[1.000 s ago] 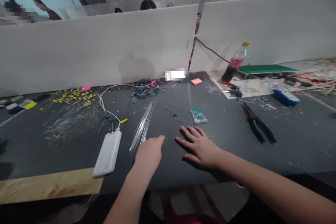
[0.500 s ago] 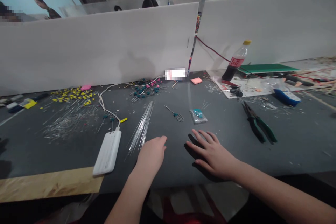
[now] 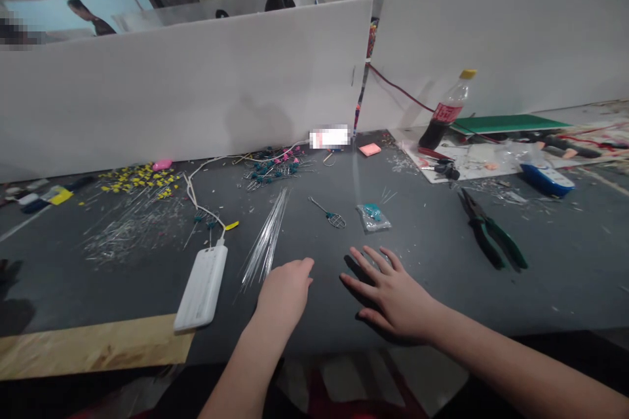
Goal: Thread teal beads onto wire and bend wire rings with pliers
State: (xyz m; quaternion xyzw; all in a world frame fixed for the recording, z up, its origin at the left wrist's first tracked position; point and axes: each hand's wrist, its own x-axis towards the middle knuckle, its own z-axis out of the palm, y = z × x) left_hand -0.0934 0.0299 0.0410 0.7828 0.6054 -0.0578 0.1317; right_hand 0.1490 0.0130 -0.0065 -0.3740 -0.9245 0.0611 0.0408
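Observation:
My left hand [image 3: 284, 289] rests on the dark table [image 3: 432, 288] with its fingers curled loosely under, close to the near end of a bundle of thin silver wires [image 3: 268, 236]; what it holds, if anything, is hidden. To its right lies my right hand [image 3: 393, 291], flat on the table, fingers spread and holding nothing. Just beyond the right hand sit a small clear bag with teal pieces [image 3: 373, 216] and a small wire loop piece [image 3: 330, 213].
A white power bank [image 3: 202, 287] with a cable lies left of the wires. Green-handled pliers [image 3: 491, 236] lie to the right. A cola bottle [image 3: 445, 111], teal and pink parts [image 3: 272, 167], yellow parts [image 3: 140, 178] and wire scraps [image 3: 122, 229] sit before the white divider [image 3: 196, 85].
My right hand slid a little to the right and back again, staying flat on the table. My left hand has barely moved. The view shifted slightly.

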